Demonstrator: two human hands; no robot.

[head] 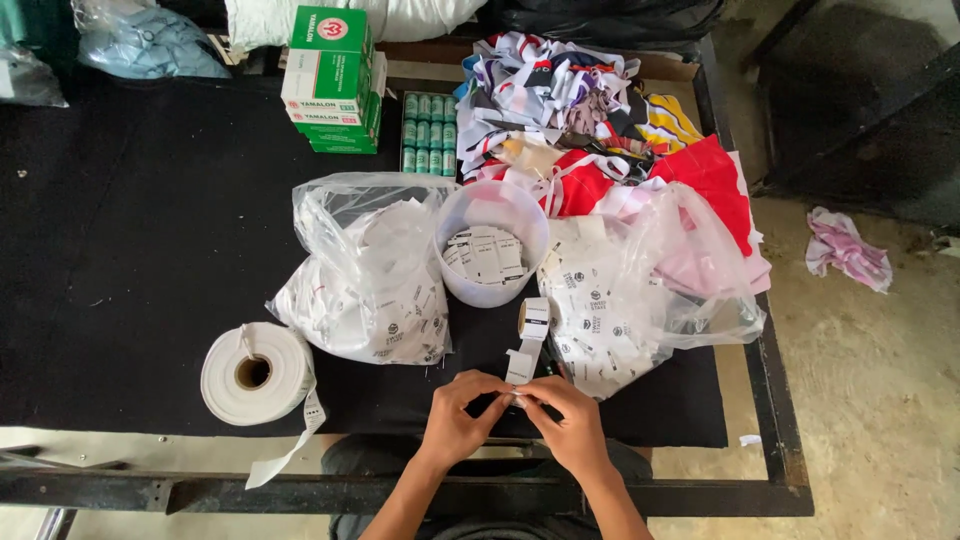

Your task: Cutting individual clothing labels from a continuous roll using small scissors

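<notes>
My left hand (458,412) and my right hand (568,420) meet at the table's front edge, fingertips pinched together on the end of a white label strip (520,365). The strip runs up to a small label roll (533,318) standing on the black cloth. Just behind the roll is a translucent plastic tub (492,240) with loose white tags inside. Two clear plastic bags stuffed with printed white tags flank it, one on the left (365,275) and one on the right (625,300).
A big roll of white tape (256,373) lies at the front left, its tail hanging over the edge. Green boxes (332,80) and small green spools (428,132) stand at the back. Coloured fabric scraps (600,110) are heaped at the back right. The table frame (700,495) borders a concrete floor.
</notes>
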